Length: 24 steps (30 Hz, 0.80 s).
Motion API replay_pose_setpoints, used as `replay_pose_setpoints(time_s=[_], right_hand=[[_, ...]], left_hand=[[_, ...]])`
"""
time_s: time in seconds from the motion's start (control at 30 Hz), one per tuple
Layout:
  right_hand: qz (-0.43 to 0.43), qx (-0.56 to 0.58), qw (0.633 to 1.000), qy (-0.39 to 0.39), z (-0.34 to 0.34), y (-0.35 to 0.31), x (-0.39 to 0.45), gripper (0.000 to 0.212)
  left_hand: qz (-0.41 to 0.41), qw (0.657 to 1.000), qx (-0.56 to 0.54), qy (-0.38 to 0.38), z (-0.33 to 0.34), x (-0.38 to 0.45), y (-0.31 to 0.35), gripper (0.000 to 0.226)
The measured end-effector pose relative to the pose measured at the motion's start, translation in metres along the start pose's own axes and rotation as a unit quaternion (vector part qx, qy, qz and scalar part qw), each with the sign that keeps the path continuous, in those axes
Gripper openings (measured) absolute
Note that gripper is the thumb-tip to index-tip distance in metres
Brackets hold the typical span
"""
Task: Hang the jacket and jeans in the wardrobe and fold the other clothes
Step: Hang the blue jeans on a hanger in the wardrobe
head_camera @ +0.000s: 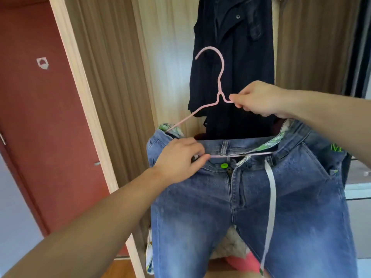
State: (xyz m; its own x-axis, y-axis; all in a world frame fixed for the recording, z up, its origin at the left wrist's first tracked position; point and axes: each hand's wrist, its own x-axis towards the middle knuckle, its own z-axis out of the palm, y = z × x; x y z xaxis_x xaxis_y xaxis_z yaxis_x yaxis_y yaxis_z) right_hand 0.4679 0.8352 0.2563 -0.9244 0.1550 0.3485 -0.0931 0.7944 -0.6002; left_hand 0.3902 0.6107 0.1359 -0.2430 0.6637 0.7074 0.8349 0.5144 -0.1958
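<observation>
Blue jeans (251,207) hang in front of me with their waistband spread on a pink wire hanger (218,81). The hanger's hook points up and left. My right hand (259,99) pinches the hanger's right shoulder wire just beside the neck. My left hand (178,157) pinches the jeans' waistband at the left, against the hanger's bottom bar. A grey strap (271,189) dangles down the front of the jeans. Behind them a dark jacket (234,63) hangs inside the open wardrobe (170,57).
A red door (34,117) stands at the left beside the wardrobe's light wooden frame (84,97). Brown curtains (112,77) hang on both sides. Pink and pale items (234,251) lie on the wardrobe floor below the jeans. More dark clothes (359,47) hang at the far right.
</observation>
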Motion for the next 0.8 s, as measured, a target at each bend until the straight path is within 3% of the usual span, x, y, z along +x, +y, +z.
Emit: replay_pose_setpoints(time_s=[0.07, 0.17, 0.3, 0.4, 0.5, 0.6, 0.7, 0.8], right_hand=[[0.014, -0.004, 1.0, -0.004, -0.006, 0.0, -0.002, 0.04], [0.03, -0.013, 0.999, 0.004, -0.014, 0.003, -0.006, 0.047], [0.04, 0.001, 0.999, -0.008, -0.017, 0.004, -0.012, 0.037], [0.049, 0.019, 0.999, -0.001, -0.018, 0.003, -0.015, 0.04], [0.058, 0.04, 0.997, -0.003, -0.024, 0.003, -0.022, 0.034], [0.06, 0.034, 0.998, 0.001, -0.026, 0.011, -0.025, 0.038], [0.07, 0.007, 0.997, 0.027, -0.026, 0.025, -0.029, 0.038], [0.091, 0.01, 0.996, 0.018, -0.02, 0.033, -0.033, 0.034]], left_hand=[[-0.034, 0.993, -0.021, -0.107, 0.001, 0.003, 0.006, 0.036], [-0.018, 0.989, -0.008, -0.146, 0.005, 0.006, 0.014, 0.039], [-0.011, 0.968, 0.064, -0.242, 0.016, 0.018, 0.03, 0.087], [-0.038, 0.961, 0.064, -0.267, 0.03, 0.03, 0.049, 0.093], [-0.055, 0.953, 0.095, -0.283, 0.042, 0.034, 0.059, 0.08], [-0.051, 0.953, 0.11, -0.277, 0.038, 0.04, 0.06, 0.034], [-0.08, 0.964, 0.043, -0.251, 0.021, 0.05, 0.048, 0.027], [-0.137, 0.982, -0.048, -0.119, 0.004, 0.068, 0.031, 0.012]])
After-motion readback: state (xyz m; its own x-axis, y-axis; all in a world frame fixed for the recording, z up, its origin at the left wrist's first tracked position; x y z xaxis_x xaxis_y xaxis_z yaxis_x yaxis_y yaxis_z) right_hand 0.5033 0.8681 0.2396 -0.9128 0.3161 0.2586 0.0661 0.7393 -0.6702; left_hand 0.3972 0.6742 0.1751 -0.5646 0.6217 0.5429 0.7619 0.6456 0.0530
